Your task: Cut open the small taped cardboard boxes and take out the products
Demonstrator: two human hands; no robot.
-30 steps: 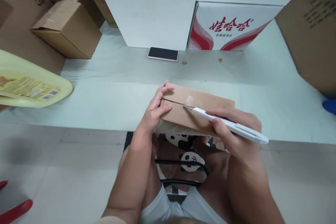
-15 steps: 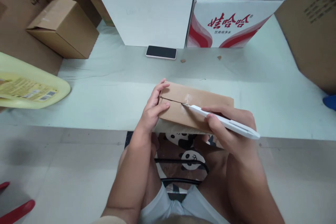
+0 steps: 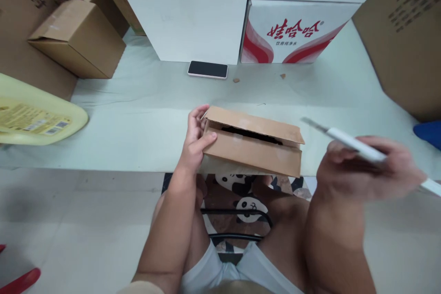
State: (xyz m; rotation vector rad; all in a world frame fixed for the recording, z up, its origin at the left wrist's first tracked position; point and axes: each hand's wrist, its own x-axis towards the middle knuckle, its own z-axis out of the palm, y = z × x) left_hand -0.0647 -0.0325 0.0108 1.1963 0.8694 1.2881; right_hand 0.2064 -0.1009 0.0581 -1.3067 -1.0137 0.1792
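1. The pale green table (image 3: 148,105) is backed by white cartons (image 3: 193,23), and a large brown carton (image 3: 406,46) is seen at its right end.
2. At the left, a yellow bottle (image 3: 41,110) is cut off by the picture's edge.
3. The small cardboard box (image 3: 253,149) is held at the table's near edge, before the person; whether its weight is borne by the table cannot be told. Its long axis is laid left to right, with the right end slanted a little toward the person. Its two long top flaps are parted, and a dark gap is shown between them.
4. By the left hand (image 3: 195,144) the box's left short end is gripped, the thumb pressed on the near flap and the fingers wrapped round the end. This is the nearer hand, already in contact.
5. By the right hand (image 3: 368,172), blurred, a white cutter (image 3: 354,144) is grasped, well to the right of the box; from there the box is found to the left.
6. The cutter's blade (image 3: 313,124) is pointed leftward and away from the person, near the box's far right corner but apart from it.
7. Beneath the cartons, a phone (image 3: 207,70) is laid flat.
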